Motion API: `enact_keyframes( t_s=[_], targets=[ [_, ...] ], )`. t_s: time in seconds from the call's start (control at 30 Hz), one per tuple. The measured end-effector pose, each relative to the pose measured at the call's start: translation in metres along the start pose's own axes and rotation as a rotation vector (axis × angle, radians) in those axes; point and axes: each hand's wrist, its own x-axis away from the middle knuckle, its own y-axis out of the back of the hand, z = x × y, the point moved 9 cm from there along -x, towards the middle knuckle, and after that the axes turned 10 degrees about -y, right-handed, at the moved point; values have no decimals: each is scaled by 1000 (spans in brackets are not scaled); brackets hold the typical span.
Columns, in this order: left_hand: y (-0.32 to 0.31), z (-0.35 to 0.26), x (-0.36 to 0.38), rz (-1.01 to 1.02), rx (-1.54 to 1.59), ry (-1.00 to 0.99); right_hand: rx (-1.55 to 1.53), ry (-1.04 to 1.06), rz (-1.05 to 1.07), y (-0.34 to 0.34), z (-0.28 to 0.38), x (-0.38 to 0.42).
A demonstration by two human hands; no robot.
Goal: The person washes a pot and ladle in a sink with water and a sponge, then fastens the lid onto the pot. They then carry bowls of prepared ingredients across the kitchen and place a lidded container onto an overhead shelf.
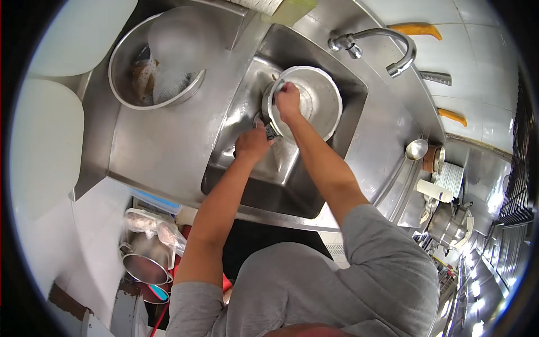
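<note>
A round metal pot point(327, 106) sits tilted in the steel sink point(292, 194), its open mouth facing up. My left hand point(254, 145) is closed at the pot's near left side, around what looks like its dark handle point(271, 131). Over the pot's left rim, my right hand point(288, 102) is closed with its fingers bent down. A small grey-green bit point(279, 87) shows at those fingers, but its kind is hidden.
A curved faucet point(407, 53) reaches over the sink's right side. On the left counter stands a large steel pot point(115, 73) with soapy items inside. Orange-handled knives point(418, 28) hang on the tiled wall. A ladle point(416, 149) lies to the right. Another pot point(147, 267) is below the counter.
</note>
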Motion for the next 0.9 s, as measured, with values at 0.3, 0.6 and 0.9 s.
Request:
enact_keyframes(
  t_s=[0.3, 0.6, 0.9],
  targets=[
    [0, -2, 2, -2, -1, 13, 77, 196, 68, -9, -10, -5],
    [-3, 1, 3, 18, 28, 30, 764, 543, 16, -34, -26, -4],
    [0, 4, -2, -15, 14, 43, 1061, 607, 292, 6, -49, 1]
  ],
)
